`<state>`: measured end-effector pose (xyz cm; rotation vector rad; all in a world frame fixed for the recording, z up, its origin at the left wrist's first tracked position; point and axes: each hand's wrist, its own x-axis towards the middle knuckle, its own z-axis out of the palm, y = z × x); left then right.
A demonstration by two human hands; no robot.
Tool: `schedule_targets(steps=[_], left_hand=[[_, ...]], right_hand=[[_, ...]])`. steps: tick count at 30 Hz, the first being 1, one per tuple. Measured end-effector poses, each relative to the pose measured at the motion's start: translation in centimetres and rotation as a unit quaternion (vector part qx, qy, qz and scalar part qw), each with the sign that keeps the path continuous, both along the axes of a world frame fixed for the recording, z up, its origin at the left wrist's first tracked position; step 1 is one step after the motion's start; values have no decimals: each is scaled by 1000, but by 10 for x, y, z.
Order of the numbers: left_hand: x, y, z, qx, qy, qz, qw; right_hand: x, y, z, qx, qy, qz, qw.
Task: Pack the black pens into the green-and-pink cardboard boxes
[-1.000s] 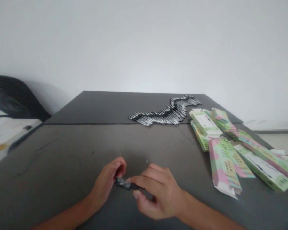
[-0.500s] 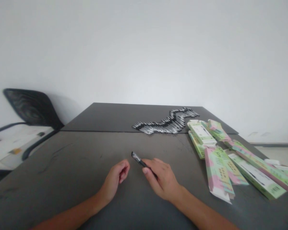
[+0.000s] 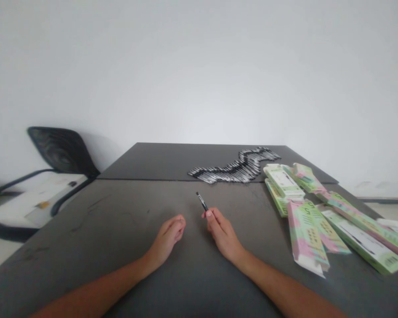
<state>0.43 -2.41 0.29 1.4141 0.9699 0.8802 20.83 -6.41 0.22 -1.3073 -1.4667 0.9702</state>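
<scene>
My right hand [image 3: 223,234] grips a slim black-and-clear pen [image 3: 202,202] by its lower end, with the tip pointing up and away to the left. Across a short gap, my left hand [image 3: 170,232] is closed with its fingers curled in just above the table. Whatever may lie inside those fingers is hidden. Beyond both hands, a long wavy row of similar pens [image 3: 230,171] lies side by side on the far part of the dark table [image 3: 119,221].
Several green-and-pink cardboard pen boxes [image 3: 307,229] are scattered over the right side, some with flaps open. A black mesh-backed chair [image 3: 61,150] stands at the left, with white papers or boxes [image 3: 43,196] on it. A seam crosses the table, and a white wall rises behind.
The pen was held crosswise between both hands; now only my right hand holds it, turned tip-up and farther forward. My left hand has drawn apart and curled closed. The camera view has shifted.
</scene>
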Motion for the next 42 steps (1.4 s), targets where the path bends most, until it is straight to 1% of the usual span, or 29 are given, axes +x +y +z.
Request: schedule_targets(steps=[4, 9, 16, 21, 25, 32, 40, 42], left_hand=[[0, -1, 4, -4, 2, -9, 1000], [-2, -5, 6, -10, 16, -24, 1000], [-4, -9, 12, 19, 49, -47, 998], [-4, -9, 15, 49, 75, -59, 994], [-4, -11, 15, 57, 95, -69, 991], [-4, -13, 13, 47, 102, -89, 990], [-5, -13, 9, 61, 110, -116, 985], [-5, -13, 9, 77, 120, -123, 982]], right_hand=[[2, 2, -1, -32, 0, 36, 999], [3, 1, 4, -52, -22, 66, 996], [4, 0, 10, -38, -55, 83, 994], [4, 0, 13, -39, -55, 96, 993], [4, -1, 12, -43, -60, 103, 992], [6, -1, 10, -51, -57, 99, 992], [6, -1, 9, -63, -44, 104, 992], [6, -1, 8, -64, -44, 105, 991]])
